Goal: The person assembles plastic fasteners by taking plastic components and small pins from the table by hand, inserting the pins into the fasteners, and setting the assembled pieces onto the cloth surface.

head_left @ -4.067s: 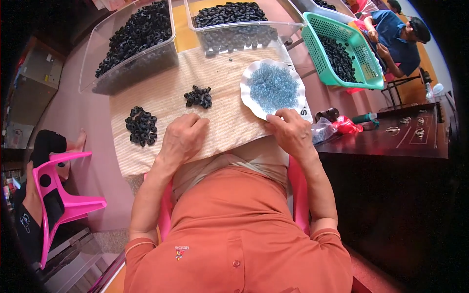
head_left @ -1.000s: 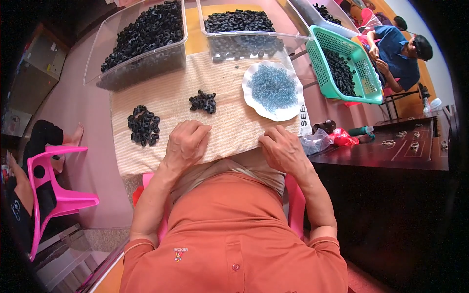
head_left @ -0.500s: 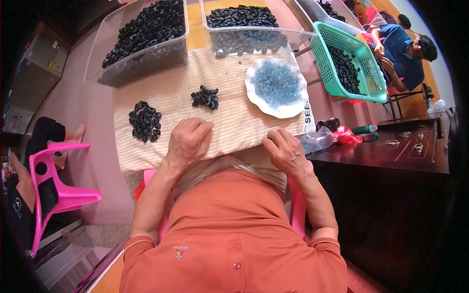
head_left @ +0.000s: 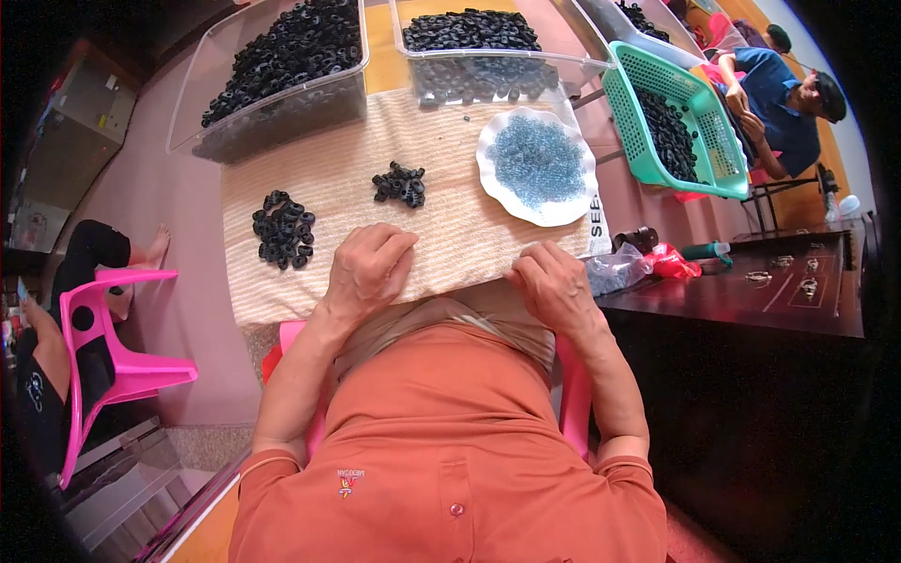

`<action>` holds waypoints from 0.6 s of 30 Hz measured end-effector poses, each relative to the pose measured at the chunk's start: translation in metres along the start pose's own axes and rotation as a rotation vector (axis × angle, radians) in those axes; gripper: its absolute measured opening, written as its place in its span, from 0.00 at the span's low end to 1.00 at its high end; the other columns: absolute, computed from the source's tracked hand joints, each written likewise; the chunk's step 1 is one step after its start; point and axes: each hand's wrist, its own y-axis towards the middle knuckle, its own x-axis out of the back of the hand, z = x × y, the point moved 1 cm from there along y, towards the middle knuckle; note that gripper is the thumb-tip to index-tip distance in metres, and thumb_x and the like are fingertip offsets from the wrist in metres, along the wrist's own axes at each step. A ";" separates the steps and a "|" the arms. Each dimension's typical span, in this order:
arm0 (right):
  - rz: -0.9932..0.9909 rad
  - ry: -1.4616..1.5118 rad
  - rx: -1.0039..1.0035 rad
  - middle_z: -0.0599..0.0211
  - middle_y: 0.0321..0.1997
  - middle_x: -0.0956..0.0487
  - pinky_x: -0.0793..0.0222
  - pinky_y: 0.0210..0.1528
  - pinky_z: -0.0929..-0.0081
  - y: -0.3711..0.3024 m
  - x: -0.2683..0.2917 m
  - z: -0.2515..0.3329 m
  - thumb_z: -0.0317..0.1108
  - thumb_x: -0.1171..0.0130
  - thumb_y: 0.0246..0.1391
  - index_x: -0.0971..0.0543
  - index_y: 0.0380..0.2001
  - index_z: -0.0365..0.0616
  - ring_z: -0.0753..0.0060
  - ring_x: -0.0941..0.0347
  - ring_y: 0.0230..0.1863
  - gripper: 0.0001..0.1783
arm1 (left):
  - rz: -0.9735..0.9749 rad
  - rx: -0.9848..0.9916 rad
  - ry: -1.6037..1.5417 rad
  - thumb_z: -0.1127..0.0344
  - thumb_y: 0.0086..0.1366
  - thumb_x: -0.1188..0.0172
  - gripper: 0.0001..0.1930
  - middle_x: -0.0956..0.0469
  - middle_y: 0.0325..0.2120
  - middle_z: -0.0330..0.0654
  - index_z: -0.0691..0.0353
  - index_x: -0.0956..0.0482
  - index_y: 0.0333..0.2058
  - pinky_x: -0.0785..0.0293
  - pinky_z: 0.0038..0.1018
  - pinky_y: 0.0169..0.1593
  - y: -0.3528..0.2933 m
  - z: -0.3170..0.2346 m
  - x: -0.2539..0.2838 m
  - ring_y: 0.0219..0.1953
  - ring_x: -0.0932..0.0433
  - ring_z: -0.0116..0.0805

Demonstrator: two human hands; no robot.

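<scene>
My left hand (head_left: 368, 267) rests at the near edge of the striped cloth (head_left: 450, 246), its fingers curled and nothing showing in them. Loosely closed too, my right hand (head_left: 552, 281) lies on the same edge farther right, its palm hidden. Just beyond my left hand is a small heap of black ring-like pieces (head_left: 400, 185). A looser pile of black rings (head_left: 283, 231) spreads to its left. Past my right hand stands a white scalloped plate (head_left: 488, 178) holding many tiny clear-blue beads (head_left: 537, 159).
Two clear plastic bins (head_left: 328, 111) (head_left: 497, 77) of black pieces stand at the back. To the right are a green basket (head_left: 648, 169), a dark cabinet (head_left: 732, 310) with plastic bags (head_left: 619, 270), and a seated person in blue (head_left: 774, 103). A pink chair (head_left: 122, 361) stands left.
The whole view has shifted slightly, with the table things a little farther right in the picture. Both hands stay in place at the cloth's edge.
</scene>
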 end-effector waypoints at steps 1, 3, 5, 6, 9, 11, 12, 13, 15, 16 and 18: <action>0.021 -0.013 -0.032 0.64 0.31 0.26 0.27 0.37 0.64 0.001 0.000 0.000 0.31 0.37 0.56 0.26 0.27 0.44 0.59 0.26 0.36 0.08 | -0.003 0.001 -0.006 0.76 0.56 0.33 0.09 0.19 0.30 0.45 0.62 0.17 0.37 0.22 0.38 0.38 0.000 0.000 0.000 0.32 0.18 0.46; 0.044 -0.005 -0.049 0.64 0.31 0.26 0.27 0.38 0.63 0.003 0.001 0.001 0.30 0.38 0.55 0.26 0.27 0.44 0.58 0.26 0.36 0.07 | -0.004 0.001 -0.011 0.76 0.56 0.33 0.09 0.19 0.31 0.45 0.62 0.17 0.37 0.22 0.38 0.38 -0.001 0.001 -0.001 0.32 0.18 0.47; 0.066 0.005 -0.064 0.63 0.31 0.26 0.27 0.38 0.62 0.005 0.002 0.001 0.29 0.38 0.54 0.26 0.27 0.44 0.58 0.26 0.36 0.07 | -0.006 0.002 -0.014 0.76 0.56 0.33 0.09 0.19 0.31 0.45 0.62 0.17 0.37 0.22 0.38 0.38 -0.002 0.000 -0.001 0.33 0.18 0.47; 0.094 -0.012 -0.077 0.62 0.31 0.26 0.27 0.38 0.62 0.005 0.002 0.001 0.29 0.39 0.53 0.26 0.27 0.44 0.57 0.26 0.36 0.06 | -0.009 0.005 -0.020 0.76 0.56 0.33 0.09 0.19 0.31 0.45 0.62 0.17 0.37 0.22 0.38 0.38 -0.002 0.000 -0.001 0.32 0.18 0.47; 0.143 -0.032 -0.097 0.62 0.31 0.26 0.27 0.39 0.62 0.010 0.004 0.003 0.28 0.41 0.52 0.26 0.29 0.44 0.56 0.26 0.37 0.04 | -0.009 0.025 -0.041 0.77 0.56 0.33 0.09 0.18 0.31 0.45 0.62 0.17 0.37 0.22 0.38 0.37 -0.002 -0.001 -0.001 0.32 0.18 0.47; 0.162 -0.038 -0.100 0.62 0.32 0.26 0.26 0.39 0.62 0.013 0.006 0.007 0.28 0.42 0.51 0.26 0.29 0.44 0.57 0.26 0.38 0.03 | -0.011 0.041 -0.053 0.78 0.56 0.34 0.09 0.18 0.32 0.46 0.63 0.17 0.38 0.21 0.37 0.37 -0.003 -0.002 0.000 0.32 0.18 0.48; 0.164 -0.076 -0.090 0.61 0.32 0.26 0.26 0.39 0.62 0.014 0.007 0.010 0.28 0.42 0.51 0.26 0.30 0.44 0.57 0.25 0.38 0.03 | -0.026 0.094 -0.124 0.78 0.57 0.34 0.10 0.18 0.32 0.47 0.63 0.16 0.38 0.21 0.36 0.36 -0.004 -0.003 0.000 0.32 0.17 0.47; 0.167 -0.113 -0.081 0.61 0.33 0.26 0.26 0.39 0.62 0.015 0.007 0.012 0.28 0.42 0.52 0.26 0.31 0.44 0.57 0.25 0.39 0.04 | -0.040 0.148 -0.195 0.79 0.57 0.34 0.10 0.18 0.32 0.48 0.64 0.16 0.39 0.20 0.35 0.35 -0.005 -0.004 0.000 0.32 0.17 0.47; 0.161 -0.128 -0.074 0.61 0.34 0.25 0.26 0.40 0.63 0.013 0.005 0.012 0.28 0.42 0.51 0.25 0.33 0.43 0.57 0.25 0.40 0.05 | -0.058 0.188 -0.255 0.79 0.58 0.34 0.10 0.18 0.33 0.48 0.65 0.16 0.39 0.20 0.32 0.35 -0.003 -0.004 0.000 0.32 0.16 0.44; 0.154 -0.146 -0.071 0.61 0.35 0.25 0.26 0.40 0.64 0.012 0.005 0.011 0.28 0.42 0.51 0.24 0.34 0.43 0.57 0.25 0.40 0.06 | -0.075 0.225 -0.319 0.80 0.59 0.34 0.10 0.18 0.33 0.48 0.66 0.16 0.40 0.20 0.29 0.35 -0.003 -0.003 0.000 0.32 0.16 0.41; 0.136 -0.112 -0.069 0.60 0.36 0.24 0.26 0.41 0.63 0.010 0.005 0.010 0.28 0.42 0.51 0.24 0.35 0.42 0.57 0.25 0.41 0.07 | -0.079 0.323 -0.424 0.79 0.60 0.34 0.09 0.18 0.33 0.46 0.66 0.16 0.41 0.21 0.27 0.36 -0.007 -0.002 -0.004 0.33 0.16 0.36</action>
